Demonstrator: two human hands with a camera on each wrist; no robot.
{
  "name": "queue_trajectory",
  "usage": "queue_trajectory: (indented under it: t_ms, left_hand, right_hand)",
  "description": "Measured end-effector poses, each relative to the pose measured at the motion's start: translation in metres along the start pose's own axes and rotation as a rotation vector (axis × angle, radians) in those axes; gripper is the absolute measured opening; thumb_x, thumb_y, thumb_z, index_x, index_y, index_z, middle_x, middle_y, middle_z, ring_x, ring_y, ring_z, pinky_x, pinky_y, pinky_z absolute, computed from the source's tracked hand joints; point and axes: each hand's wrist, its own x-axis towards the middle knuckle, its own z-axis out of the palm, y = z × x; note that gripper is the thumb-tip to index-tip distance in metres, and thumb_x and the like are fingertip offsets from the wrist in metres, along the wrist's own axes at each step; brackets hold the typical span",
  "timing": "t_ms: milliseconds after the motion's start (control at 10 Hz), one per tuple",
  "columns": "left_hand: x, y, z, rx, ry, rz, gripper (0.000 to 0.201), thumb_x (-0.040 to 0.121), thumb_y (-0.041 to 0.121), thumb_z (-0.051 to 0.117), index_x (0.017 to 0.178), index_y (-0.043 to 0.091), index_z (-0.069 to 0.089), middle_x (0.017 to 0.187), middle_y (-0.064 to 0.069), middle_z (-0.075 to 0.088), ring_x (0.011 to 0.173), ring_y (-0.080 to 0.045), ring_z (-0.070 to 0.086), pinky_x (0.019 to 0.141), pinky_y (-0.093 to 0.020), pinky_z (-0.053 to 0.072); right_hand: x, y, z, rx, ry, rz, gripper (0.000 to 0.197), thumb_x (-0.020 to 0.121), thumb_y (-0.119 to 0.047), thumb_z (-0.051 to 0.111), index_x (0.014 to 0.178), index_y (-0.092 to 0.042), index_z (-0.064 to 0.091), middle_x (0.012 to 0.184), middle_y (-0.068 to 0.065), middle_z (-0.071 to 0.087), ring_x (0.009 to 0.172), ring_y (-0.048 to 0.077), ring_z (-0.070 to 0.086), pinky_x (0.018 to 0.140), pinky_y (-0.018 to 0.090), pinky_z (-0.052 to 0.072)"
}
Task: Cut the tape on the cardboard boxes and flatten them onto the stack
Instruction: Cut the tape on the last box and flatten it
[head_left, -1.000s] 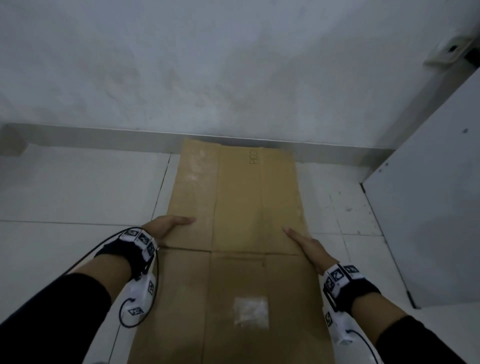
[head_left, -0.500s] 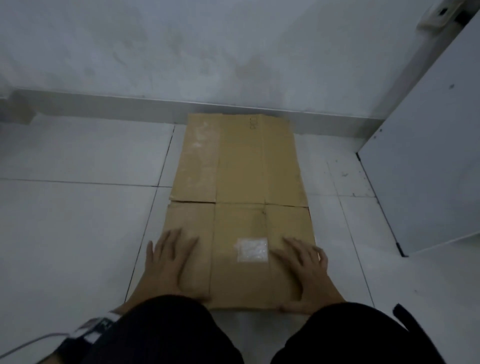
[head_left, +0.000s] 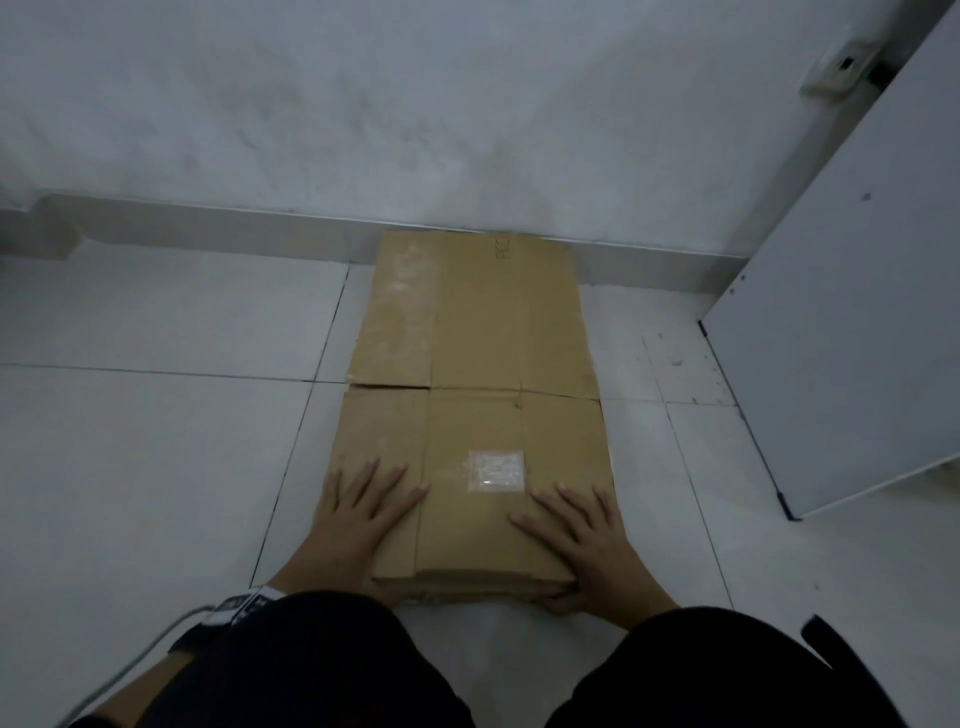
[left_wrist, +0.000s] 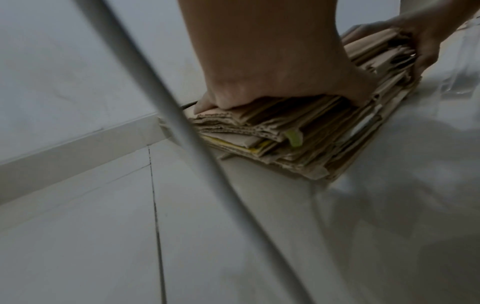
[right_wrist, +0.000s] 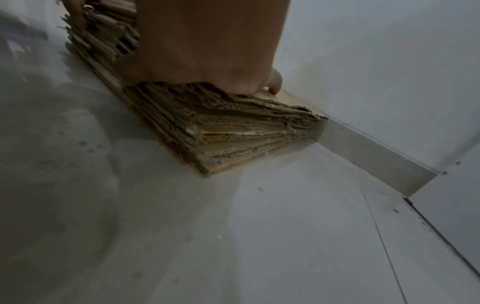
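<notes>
Both hands, left hand (head_left: 363, 512) and right hand (head_left: 587, 540), pressed flat with fingers spread on the near end of the flattened cardboard stack (head_left: 483, 364) on the floor (head_left: 156, 467).

white tiled floor (head_left: 156, 467), wall (head_left: 363, 104), white panel (head_left: 857, 338)

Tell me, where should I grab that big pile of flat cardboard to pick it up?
Probably by its two long sides near the close end, one hand each side, fingers slid under the bottom sheet. The cardboard stack is many loose layers, so gripping only the top would leave the rest on the floor.
</notes>
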Motion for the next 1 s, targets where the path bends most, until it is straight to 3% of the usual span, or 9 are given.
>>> queue_trajectory:
  t_ms: [100, 200, 300, 400, 500, 700, 800, 900, 1000]
  left_hand:
    - [-0.001, -0.001, 0.001, -0.003, 0.045, 0.012, 0.122, 0.052, 0.095, 0.048, 0.152, 0.032, 0.020, 0.157, -0.003, 0.023, 0.145, -0.032, 0.010, 0.108, -0.066, 0.014]
    - [-0.001, -0.003, -0.016, -0.025, 0.124, 0.039, 0.117, 0.053, 0.099, 0.043, 0.149, 0.033, 0.030, 0.152, 0.000, 0.031, 0.142, -0.030, 0.021, 0.111, -0.065, 0.012]
    - [0.016, -0.010, -0.044, -0.066, 0.268, 0.110, 0.072, 0.075, 0.088, 0.037, 0.124, 0.038, 0.055, 0.117, 0.012, 0.051, 0.110, -0.013, 0.044, 0.106, -0.046, 0.026]
    - [0.054, -0.020, -0.068, -0.162, 0.370, 0.069, 0.052, 0.089, 0.072, 0.028, 0.099, 0.033, 0.061, 0.091, 0.015, 0.053, 0.083, -0.005, 0.051, 0.082, -0.032, 0.042]
    - [0.099, -0.034, -0.078, -0.108, 0.402, 0.009, 0.050, 0.088, 0.063, 0.029, 0.103, 0.027, 0.059, 0.094, 0.010, 0.057, 0.085, -0.012, 0.055, 0.074, -0.031, 0.047]
    - [0.163, -0.046, -0.081, -0.031, 0.455, -0.077, 0.047, 0.093, 0.056, 0.028, 0.119, 0.024, 0.050, 0.115, 0.005, 0.052, 0.102, -0.017, 0.051, 0.087, -0.034, 0.042]
    - [0.177, -0.052, -0.069, -0.028, 0.398, -0.191, 0.057, 0.097, 0.055, 0.024, 0.133, 0.019, 0.049, 0.133, -0.004, 0.052, 0.117, -0.025, 0.051, 0.095, -0.041, 0.043]
    - [0.176, -0.049, -0.066, -0.061, 0.175, -0.289, 0.066, 0.100, 0.054, 0.012, 0.131, 0.016, 0.057, 0.133, -0.010, 0.057, 0.116, -0.027, 0.057, 0.094, -0.042, 0.046]
    - [0.178, -0.046, -0.081, -0.145, 0.118, -0.308, 0.066, 0.097, 0.058, 0.016, 0.135, 0.018, 0.053, 0.142, -0.011, 0.050, 0.124, -0.029, 0.054, 0.095, -0.051, 0.045]
  right_hand:
    - [-0.001, -0.001, 0.001, 0.041, 0.069, -0.016, 0.110, 0.059, -0.083, 0.059, 0.154, -0.043, 0.018, 0.156, -0.003, 0.030, 0.141, 0.026, 0.028, 0.108, 0.058, 0.018]
    - [-0.004, 0.002, -0.012, 0.156, 0.198, -0.062, 0.085, 0.075, -0.084, 0.050, 0.149, -0.051, 0.024, 0.153, -0.012, 0.028, 0.138, 0.015, 0.028, 0.112, 0.048, 0.016]
    - [0.013, 0.014, -0.035, 0.283, 0.301, -0.125, 0.045, 0.091, -0.063, 0.047, 0.133, -0.048, 0.046, 0.133, -0.020, 0.042, 0.118, 0.003, 0.036, 0.104, 0.032, 0.027]
    - [0.043, 0.042, -0.048, 0.406, 0.432, -0.102, 0.017, 0.098, -0.033, 0.049, 0.111, -0.038, 0.059, 0.106, -0.024, 0.052, 0.101, -0.003, 0.048, 0.089, 0.029, 0.041]
    - [0.075, 0.070, -0.057, 0.451, 0.538, -0.050, 0.019, 0.097, -0.021, 0.050, 0.108, -0.033, 0.061, 0.103, -0.022, 0.055, 0.099, -0.003, 0.051, 0.085, 0.025, 0.043]
    - [0.122, 0.104, -0.060, 0.367, 0.562, -0.018, 0.032, 0.097, -0.033, 0.048, 0.128, -0.037, 0.055, 0.124, -0.019, 0.051, 0.120, 0.000, 0.043, 0.103, 0.026, 0.031]
    - [0.134, 0.103, -0.049, 0.359, 0.470, 0.082, 0.046, 0.096, -0.047, 0.044, 0.142, -0.045, 0.040, 0.142, -0.017, 0.040, 0.133, 0.002, 0.031, 0.110, 0.029, 0.018]
    - [0.138, 0.100, -0.050, 0.286, 0.356, 0.155, 0.051, 0.095, -0.054, 0.042, 0.145, -0.047, 0.034, 0.148, -0.016, 0.035, 0.133, 0.005, 0.030, 0.110, 0.034, 0.023]
    - [0.138, 0.097, -0.073, 0.252, 0.142, 0.182, 0.057, 0.093, -0.058, 0.031, 0.148, -0.044, 0.030, 0.154, -0.012, 0.028, 0.138, 0.011, 0.026, 0.113, 0.037, 0.021]
